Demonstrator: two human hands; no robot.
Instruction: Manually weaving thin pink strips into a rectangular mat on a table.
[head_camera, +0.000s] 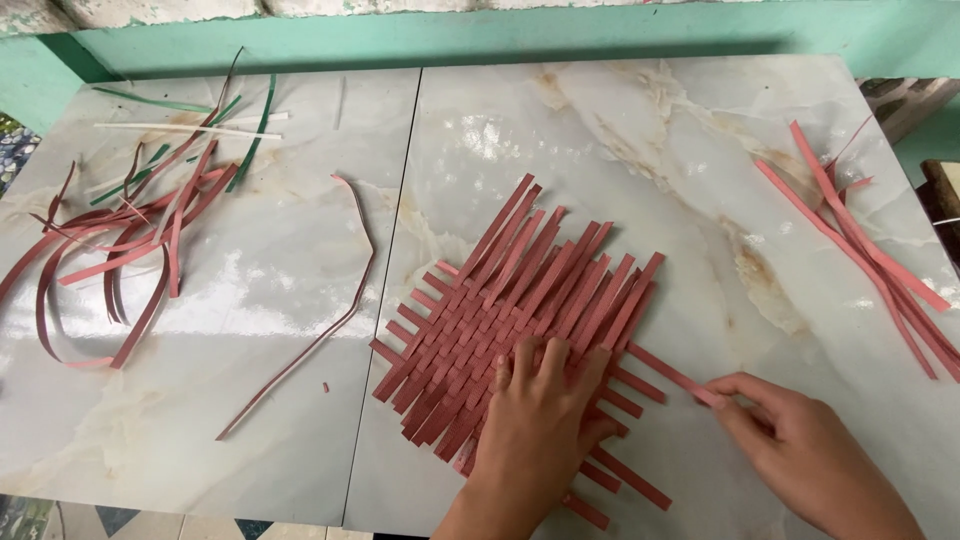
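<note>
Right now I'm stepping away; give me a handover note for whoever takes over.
Left hand lies flat on the woven red mat, pinning it.
Right hand pinches the end of one red strip that runs into the weave at its right edge.
Middle of the mat is woven; strip ends all round stick out loose.
Spare red strips lie at right, a mixed pile at left.

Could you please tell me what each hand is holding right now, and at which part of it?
The right hand pinches one red strip at its free outer end. The left hand holds nothing; it presses flat on the woven mat.
</note>
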